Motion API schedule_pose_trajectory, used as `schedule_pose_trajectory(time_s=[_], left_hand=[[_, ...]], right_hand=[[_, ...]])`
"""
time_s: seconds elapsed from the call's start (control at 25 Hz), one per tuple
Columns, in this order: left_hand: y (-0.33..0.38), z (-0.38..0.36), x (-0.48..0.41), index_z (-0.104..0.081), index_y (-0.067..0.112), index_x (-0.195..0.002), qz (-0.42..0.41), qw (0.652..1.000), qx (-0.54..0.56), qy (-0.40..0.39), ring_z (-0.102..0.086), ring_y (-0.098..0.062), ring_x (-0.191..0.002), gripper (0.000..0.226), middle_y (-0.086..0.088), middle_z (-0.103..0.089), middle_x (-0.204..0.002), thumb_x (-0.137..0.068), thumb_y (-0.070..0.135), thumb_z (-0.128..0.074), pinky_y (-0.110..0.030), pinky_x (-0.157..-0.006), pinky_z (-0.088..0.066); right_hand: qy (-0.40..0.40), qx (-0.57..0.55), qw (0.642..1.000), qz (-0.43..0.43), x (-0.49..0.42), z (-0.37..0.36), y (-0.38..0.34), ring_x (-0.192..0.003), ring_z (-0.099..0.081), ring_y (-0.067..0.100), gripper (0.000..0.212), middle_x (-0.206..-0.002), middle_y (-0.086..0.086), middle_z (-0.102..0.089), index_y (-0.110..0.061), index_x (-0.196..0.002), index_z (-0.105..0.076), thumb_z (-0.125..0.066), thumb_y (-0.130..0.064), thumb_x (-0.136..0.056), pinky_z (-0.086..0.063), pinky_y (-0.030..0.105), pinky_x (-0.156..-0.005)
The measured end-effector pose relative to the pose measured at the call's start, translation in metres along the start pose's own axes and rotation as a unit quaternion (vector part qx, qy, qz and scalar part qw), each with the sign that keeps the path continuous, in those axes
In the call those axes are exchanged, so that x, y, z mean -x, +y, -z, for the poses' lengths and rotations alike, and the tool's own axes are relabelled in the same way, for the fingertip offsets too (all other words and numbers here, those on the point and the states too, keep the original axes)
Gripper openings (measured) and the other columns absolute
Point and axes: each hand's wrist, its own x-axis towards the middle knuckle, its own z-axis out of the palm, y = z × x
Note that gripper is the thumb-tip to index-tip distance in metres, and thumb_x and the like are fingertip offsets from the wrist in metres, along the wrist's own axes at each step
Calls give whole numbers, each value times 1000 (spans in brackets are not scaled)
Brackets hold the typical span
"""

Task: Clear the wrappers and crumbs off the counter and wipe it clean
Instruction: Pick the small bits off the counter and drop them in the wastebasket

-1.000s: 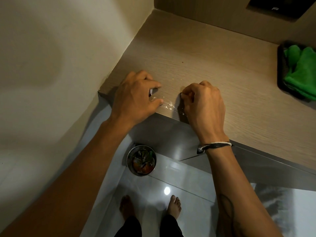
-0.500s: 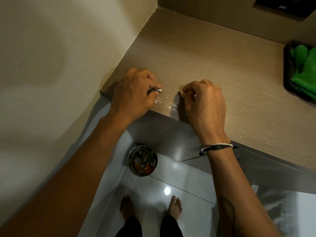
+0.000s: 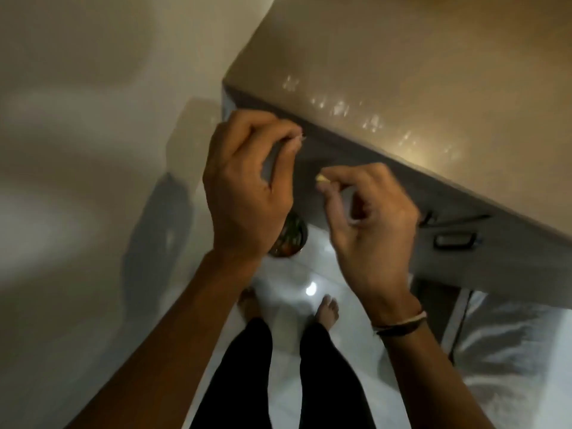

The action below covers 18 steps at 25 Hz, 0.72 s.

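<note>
While white crumbs (image 3: 340, 108) dot the counter (image 3: 433, 72), right hand (image 3: 368, 224) fingertips pinch a yellowish scrap (image 3: 322, 179); left hand (image 3: 247, 187) curled, contents unclear.

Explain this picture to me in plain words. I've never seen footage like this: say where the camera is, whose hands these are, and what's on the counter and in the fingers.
There is no machine here. The camera sits on a person's head and looks down, so you see their own arms, legs and bare feet.

The left hand and the right hand are in front of the counter edge, off its top. The right hand pinches a small yellowish scrap; the left is closed on something pale, too blurred to name.

Pale smears or crumbs are on the counter top near the edge. Below, on the floor, stands a small metal bin with rubbish inside, partly hidden by the left hand.
</note>
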Motion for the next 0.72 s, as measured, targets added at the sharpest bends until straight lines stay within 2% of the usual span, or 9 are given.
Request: schedule_pose_trajectory(time_s=[0.04,0.12,0.2,0.28,0.36,0.44,0.52,0.64,0.72], left_hand=[[-9,3,38,-79,9,-103,40,999,-12,-5,-64,-16,-94,8,-8,-72,-103,-102,12,-71,-15,-88,-46],[-44,-12,113,-79,7,-103,141,986,-51,-79,-67,-22,-95,8,-11,-72,-105,-100,8,-72,-22,-85,-53],[-96,-48,170,-80,3,-106,245,946,-75,-199,-71,-32,-98,12,-16,-72,-110,-101,6,-69,-39,-83,-60],[-150,-97,205,-79,6,-113,310,902,-107,-281,-70,-35,-108,18,-17,-71,-120,-102,9,-64,-43,-90,-59],[-196,-140,223,-76,11,-116,339,878,-127,-314,-68,-33,-114,22,-14,-70,-125,-105,17,-59,-37,-94,-56],[-231,-177,238,-77,9,-111,311,871,-150,-350,-68,-32,-109,28,-16,-72,-120,-109,24,-54,-36,-89,-53],[-258,-201,256,-78,6,-113,270,861,-166,-397,-71,-35,-108,34,-18,-75,-117,-111,25,-50,-39,-90,-58],[-272,-198,281,-77,14,-126,262,828,-202,-453,-69,-38,-118,30,-16,-75,-128,-107,23,-55,-49,-96,-61],[-263,-176,287,-75,18,-130,287,834,-182,-434,-68,-36,-121,32,-12,-73,-134,-104,14,-58,-49,-97,-61]], right_hand=[[-60,4,998,-22,28,-20,5,-82,-52,-4,9,-104,-7,-67,-23,-109,-73,-67,-28,-104,-41,10,-76],[-187,40,976,-100,75,-73,35,-86,-64,9,11,-110,-3,-70,-24,-110,-74,-67,-30,-103,-49,17,-76],[-268,78,943,-183,102,-133,85,-95,-72,21,16,-113,3,-74,-22,-113,-74,-65,-31,-103,-59,29,-81],[-308,112,915,-235,112,-192,136,-100,-73,28,20,-113,8,-75,-17,-114,-73,-59,-28,-106,-61,37,-85],[-326,146,903,-240,115,-238,178,-104,-74,32,23,-114,12,-76,-13,-115,-73,-55,-25,-108,-63,41,-88],[-342,170,893,-239,120,-273,213,-107,-74,33,26,-116,13,-77,-12,-117,-74,-53,-24,-108,-64,46,-92],[-353,181,885,-243,130,-293,245,-108,-75,35,25,-116,16,-77,-9,-119,-74,-55,-21,-107,-64,47,-95],[-269,113,904,-313,149,-283,269,-102,-77,36,22,-112,18,-79,-6,-117,-77,-58,-8,-104,-65,47,-92],[-211,50,913,-347,160,-258,263,-95,-78,33,23,-111,15,-81,-7,-118,-78,-62,-4,-102,-66,49,-87]])
